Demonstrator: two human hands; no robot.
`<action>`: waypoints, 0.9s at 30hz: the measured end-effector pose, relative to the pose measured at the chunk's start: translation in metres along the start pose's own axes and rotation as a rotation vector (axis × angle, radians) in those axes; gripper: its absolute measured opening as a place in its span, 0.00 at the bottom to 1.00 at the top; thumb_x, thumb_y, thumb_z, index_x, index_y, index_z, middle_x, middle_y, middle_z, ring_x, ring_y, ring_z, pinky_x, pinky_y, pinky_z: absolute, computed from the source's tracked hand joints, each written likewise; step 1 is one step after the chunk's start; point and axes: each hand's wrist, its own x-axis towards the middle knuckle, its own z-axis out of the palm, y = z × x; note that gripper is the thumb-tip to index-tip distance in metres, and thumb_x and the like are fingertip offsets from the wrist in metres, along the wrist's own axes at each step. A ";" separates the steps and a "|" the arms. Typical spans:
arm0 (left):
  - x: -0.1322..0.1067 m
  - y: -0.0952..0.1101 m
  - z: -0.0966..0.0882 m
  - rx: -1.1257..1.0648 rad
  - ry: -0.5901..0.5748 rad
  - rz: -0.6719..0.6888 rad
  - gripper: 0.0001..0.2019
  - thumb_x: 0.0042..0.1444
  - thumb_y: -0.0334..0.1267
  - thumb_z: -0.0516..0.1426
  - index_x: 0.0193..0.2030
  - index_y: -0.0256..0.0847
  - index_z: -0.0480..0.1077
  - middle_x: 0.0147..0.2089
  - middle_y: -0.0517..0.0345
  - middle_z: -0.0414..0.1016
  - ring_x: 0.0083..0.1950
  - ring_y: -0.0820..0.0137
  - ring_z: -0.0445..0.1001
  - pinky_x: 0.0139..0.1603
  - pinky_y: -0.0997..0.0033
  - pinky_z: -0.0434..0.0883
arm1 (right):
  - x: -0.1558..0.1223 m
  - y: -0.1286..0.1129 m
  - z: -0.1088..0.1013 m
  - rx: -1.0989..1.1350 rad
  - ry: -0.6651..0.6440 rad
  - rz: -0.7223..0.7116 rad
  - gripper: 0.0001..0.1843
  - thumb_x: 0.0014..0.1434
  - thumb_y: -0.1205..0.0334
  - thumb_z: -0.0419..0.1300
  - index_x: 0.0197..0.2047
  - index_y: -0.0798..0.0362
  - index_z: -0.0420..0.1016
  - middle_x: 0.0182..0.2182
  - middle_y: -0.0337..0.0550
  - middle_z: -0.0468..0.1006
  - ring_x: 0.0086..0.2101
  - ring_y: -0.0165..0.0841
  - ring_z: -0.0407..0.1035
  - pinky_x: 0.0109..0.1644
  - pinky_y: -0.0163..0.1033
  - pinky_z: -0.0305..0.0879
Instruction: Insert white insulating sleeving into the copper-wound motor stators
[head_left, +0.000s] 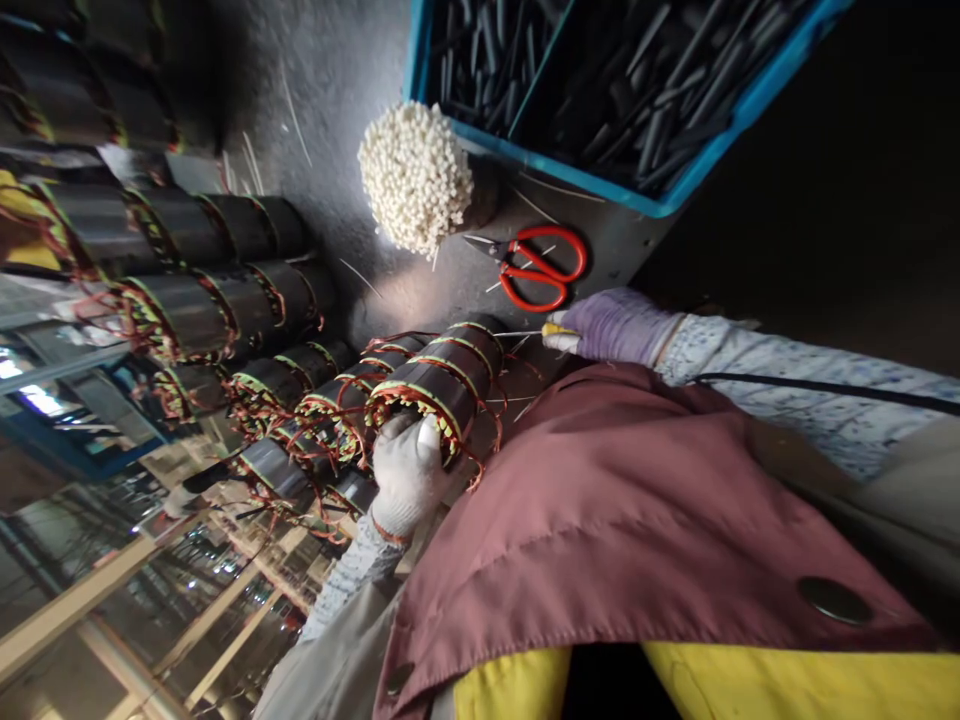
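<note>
In the head view, a motor stator, a dark cylinder with green insulation and copper-coloured wires, lies on the bench close to my apron. My left hand, in a white glove, is closed on its near end, with the fingers partly hidden in the bore. At the far end, my right hand, in a purple glove, grips a thin-shafted tool with a yellow handle. Its metal shaft points toward the stator; whether the tip touches is unclear. Red-handled scissors lie above my right hand.
More wound stators lie in rows on the left. A bundle of thin cream-coloured sticks or tubes stands beyond the scissors. Behind it, a blue divided bin holds dark tube pieces. Wooden beams show at lower left.
</note>
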 end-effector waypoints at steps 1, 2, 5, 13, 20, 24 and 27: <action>0.000 0.000 0.000 -0.004 -0.010 -0.001 0.10 0.49 0.43 0.60 0.36 0.42 0.70 0.24 0.60 0.76 0.27 0.66 0.76 0.39 0.65 0.69 | 0.001 0.001 -0.002 -0.024 -0.001 0.005 0.30 0.68 0.43 0.45 0.55 0.54 0.77 0.47 0.56 0.80 0.44 0.45 0.74 0.42 0.43 0.62; 0.000 0.000 0.000 -0.007 -0.026 -0.004 0.10 0.49 0.43 0.60 0.37 0.42 0.70 0.25 0.60 0.76 0.27 0.66 0.76 0.39 0.65 0.69 | 0.002 0.002 -0.005 -0.050 0.002 0.006 0.29 0.67 0.43 0.46 0.53 0.54 0.78 0.45 0.55 0.81 0.43 0.45 0.74 0.42 0.43 0.62; -0.001 0.000 0.001 -0.004 -0.070 -0.013 0.10 0.51 0.43 0.59 0.37 0.42 0.71 0.24 0.59 0.76 0.27 0.66 0.76 0.41 0.65 0.69 | 0.005 0.007 -0.008 -0.085 0.035 -0.043 0.26 0.65 0.43 0.50 0.48 0.52 0.80 0.40 0.51 0.82 0.41 0.43 0.75 0.42 0.42 0.62; 0.001 0.001 -0.001 -0.028 -0.028 0.034 0.08 0.54 0.43 0.58 0.34 0.42 0.70 0.23 0.60 0.75 0.26 0.67 0.75 0.39 0.66 0.68 | 0.022 -0.004 -0.011 -0.007 0.039 -0.026 0.24 0.67 0.46 0.49 0.53 0.49 0.78 0.44 0.46 0.82 0.41 0.38 0.75 0.44 0.40 0.62; 0.002 0.000 -0.002 -0.045 0.006 0.071 0.06 0.54 0.40 0.59 0.35 0.41 0.70 0.22 0.61 0.74 0.25 0.69 0.75 0.39 0.67 0.67 | 0.004 0.003 -0.022 -0.141 -0.030 0.024 0.25 0.67 0.45 0.52 0.53 0.55 0.78 0.44 0.55 0.81 0.43 0.42 0.74 0.42 0.41 0.60; 0.001 -0.002 -0.001 -0.062 0.014 0.086 0.05 0.54 0.38 0.58 0.36 0.41 0.70 0.22 0.61 0.74 0.25 0.70 0.74 0.38 0.67 0.67 | -0.003 0.002 -0.017 -0.138 -0.044 0.012 0.23 0.68 0.47 0.53 0.52 0.54 0.79 0.45 0.53 0.81 0.44 0.41 0.75 0.41 0.40 0.59; 0.000 -0.002 0.000 -0.076 -0.020 0.061 0.05 0.53 0.39 0.59 0.36 0.42 0.70 0.23 0.61 0.75 0.26 0.69 0.74 0.38 0.67 0.67 | 0.000 -0.003 -0.018 -0.134 -0.014 0.012 0.23 0.68 0.47 0.51 0.52 0.54 0.78 0.44 0.53 0.82 0.44 0.42 0.75 0.41 0.40 0.59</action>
